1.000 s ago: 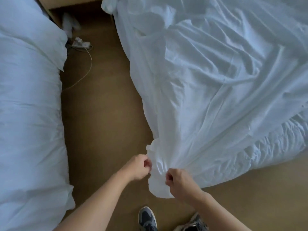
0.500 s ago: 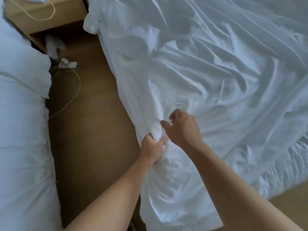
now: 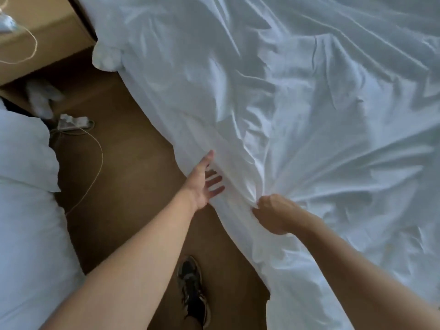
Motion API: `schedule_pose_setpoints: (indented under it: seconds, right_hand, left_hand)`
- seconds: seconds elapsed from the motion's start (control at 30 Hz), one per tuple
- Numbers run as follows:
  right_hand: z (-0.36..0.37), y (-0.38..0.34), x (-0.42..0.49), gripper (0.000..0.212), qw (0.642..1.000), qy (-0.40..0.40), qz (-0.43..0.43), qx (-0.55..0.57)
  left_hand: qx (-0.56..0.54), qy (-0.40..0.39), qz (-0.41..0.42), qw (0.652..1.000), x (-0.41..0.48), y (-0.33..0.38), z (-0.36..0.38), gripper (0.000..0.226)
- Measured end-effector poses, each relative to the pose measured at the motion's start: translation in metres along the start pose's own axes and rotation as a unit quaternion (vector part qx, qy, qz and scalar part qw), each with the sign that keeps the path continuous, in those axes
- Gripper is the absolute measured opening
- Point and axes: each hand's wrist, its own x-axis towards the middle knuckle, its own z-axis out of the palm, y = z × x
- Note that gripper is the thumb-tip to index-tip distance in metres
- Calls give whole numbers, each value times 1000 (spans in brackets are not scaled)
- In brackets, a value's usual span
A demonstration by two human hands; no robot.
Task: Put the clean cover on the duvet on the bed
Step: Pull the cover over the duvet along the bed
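The white cover [image 3: 297, 103] lies rumpled across the bed on the right and runs out of sight; I can't tell where the duvet sits under it. The right hand [image 3: 273, 214] clutches a fistful near its hanging edge, and the left hand [image 3: 204, 184] is spread wide against that edge. A strip of brown floor [image 3: 133, 198], crossed by a cable [image 3: 95, 167], separates it from the other bed [image 3: 28, 222].

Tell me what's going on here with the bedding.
A person stands on the brown floor, working on the white cover, whose near edge hangs down toward it. The right hand grips a bunch of the fabric, with creases fanning out from the grip. The left hand is open, fingers spread at the hanging edge. The cover lies heavily wrinkled, not yet smoothed out.
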Motion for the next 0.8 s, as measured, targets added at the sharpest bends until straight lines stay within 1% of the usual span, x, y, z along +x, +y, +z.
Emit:
schedule_pose_setpoints:
  seconds: [0.07, 0.1, 0.13, 0.2, 0.23, 0.27, 0.37, 0.43, 0.47, 0.5, 0.53, 0.57, 0.6, 0.63, 0.67, 0.7, 0.73, 0.77, 0.8]
  right_hand:
    - [-7, -6, 0, 41, 997, -73, 21, -1]
    - [-12, -12, 1, 43, 995, -99, 25, -19]
    - [-16, -19, 5, 43, 992, -117, 28, -32]
    - [-17, -29, 14, 42, 988, -142, 35, -55]
    - [-17, -33, 18, 41, 985, -157, 45, -60]
    - [-14, -37, 24, 41, 982, -168, 58, -58]
    - [-10, -48, 39, 43, 978, -178, 105, -22]
    - [-10, -59, 47, 43, 974, -192, 123, -10]
    - [-11, -64, 52, 42, 971, -202, 123, -22]
    - [-16, -70, 56, 41, 968, -216, 126, -25]
    - [-25, -77, 61, 39, 958, -251, 138, -2]
    - [-40, -84, 69, 37, 938, -310, 147, 53]
    - [-63, -91, 79, 35, 902, -378, 158, 136]
    - [-87, -95, 93, 33, 885, -384, 154, 215]
    - [-113, -96, 111, 30, 904, -301, 142, 270]
    - [-141, -94, 131, 25, 940, -133, 132, 284]
    - [-172, -91, 150, 20, 948, 78, 136, 276]
    - [-197, -85, 172, 25, 918, 253, 138, 274]
    - [-219, -79, 196, 40, 885, 342, 139, 282]
  left_hand:
    - [17, 3, 5, 1000, 20, 45, 9, 82]
    - [34, 18, 14, 999, 27, 61, 18, 85]
    - [45, 45, 26, 998, 39, 71, 25, 83]
    - [77, 122, 58, 988, 63, 75, 34, 59]
    - [115, 148, 69, 980, 70, 73, 33, 43]
    - [156, 159, 71, 972, 74, 69, 29, 36]
    - [276, 163, 61, 945, 79, 54, -1, 33]
    - [378, 191, 65, 904, 83, 57, -19, 43]
    - [421, 217, 91, 876, 86, 63, -25, 54]
    - [455, 245, 134, 845, 89, 75, -29, 68]
    - [478, 273, 196, 812, 92, 92, -29, 80]
    - [497, 289, 264, 775, 98, 114, -28, 87]
    - [520, 288, 319, 738, 108, 139, -24, 90]
    - [549, 270, 352, 709, 120, 167, -19, 91]
    - [585, 244, 360, 685, 134, 195, -11, 92]
    - [629, 219, 345, 661, 149, 222, -2, 94]
    - [678, 195, 312, 637, 164, 244, 5, 96]
    - [721, 167, 268, 616, 177, 260, 11, 98]
    - [757, 131, 220, 601, 187, 270, 16, 97]
